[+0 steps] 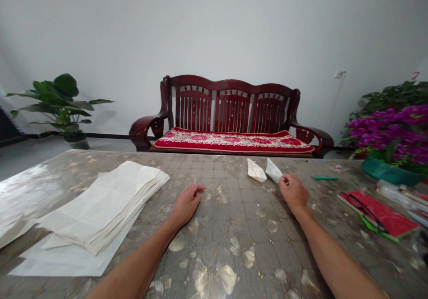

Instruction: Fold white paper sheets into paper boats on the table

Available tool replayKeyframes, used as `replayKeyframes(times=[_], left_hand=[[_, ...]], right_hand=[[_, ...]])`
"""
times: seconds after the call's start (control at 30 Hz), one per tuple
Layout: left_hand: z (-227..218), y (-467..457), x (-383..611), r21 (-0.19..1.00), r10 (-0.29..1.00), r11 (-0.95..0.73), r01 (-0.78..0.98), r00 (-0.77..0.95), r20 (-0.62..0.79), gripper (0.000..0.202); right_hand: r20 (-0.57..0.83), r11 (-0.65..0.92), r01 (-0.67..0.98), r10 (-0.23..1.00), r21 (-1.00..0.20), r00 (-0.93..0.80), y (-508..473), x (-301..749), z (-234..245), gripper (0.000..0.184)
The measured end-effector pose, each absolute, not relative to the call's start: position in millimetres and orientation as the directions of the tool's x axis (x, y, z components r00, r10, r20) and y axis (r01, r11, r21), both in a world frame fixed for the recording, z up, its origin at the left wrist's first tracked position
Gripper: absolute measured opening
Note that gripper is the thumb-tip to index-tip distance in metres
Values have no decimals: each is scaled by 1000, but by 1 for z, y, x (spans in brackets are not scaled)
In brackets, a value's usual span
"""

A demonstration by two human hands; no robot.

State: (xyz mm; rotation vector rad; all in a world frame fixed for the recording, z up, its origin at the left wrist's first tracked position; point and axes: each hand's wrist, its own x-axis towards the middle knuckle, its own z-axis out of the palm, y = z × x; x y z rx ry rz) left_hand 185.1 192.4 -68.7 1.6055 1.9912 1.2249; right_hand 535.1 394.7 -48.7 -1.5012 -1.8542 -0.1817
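Two small white folded paper boats lie side by side toward the far edge of the table. My right hand (pixel 294 192) pinches the near end of the right paper boat (pixel 273 170) between thumb and fingers. Just left of it, the other paper boat (pixel 256 170) rests untouched on the tabletop. My left hand (pixel 187 202) lies on the table with its fingers loosely curled together, and nothing shows in them. A stack of white paper sheets (pixel 110 201) sits to the left of that hand, apart from it.
The patterned table (pixel 214 245) also bears a green pen (pixel 326 178), a red book (pixel 384 212) with dark glasses on it, and purple flowers (pixel 394 129) in a green pot. More paper (pixel 20 214) is at far left. Beyond stands a wooden bench (pixel 230 107).
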Motion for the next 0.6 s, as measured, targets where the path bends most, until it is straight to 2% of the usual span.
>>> replayKeyframes(times=[0.3, 0.6], left_hand=[[-65, 191, 186, 733, 919, 49, 679, -317, 233, 28], [-66, 191, 185, 723, 928, 54, 689, -302, 218, 29]], right_hand=[[576, 287, 915, 814, -285, -76, 396, 532, -51, 13], [587, 311, 901, 806, -302, -82, 396, 535, -55, 32]])
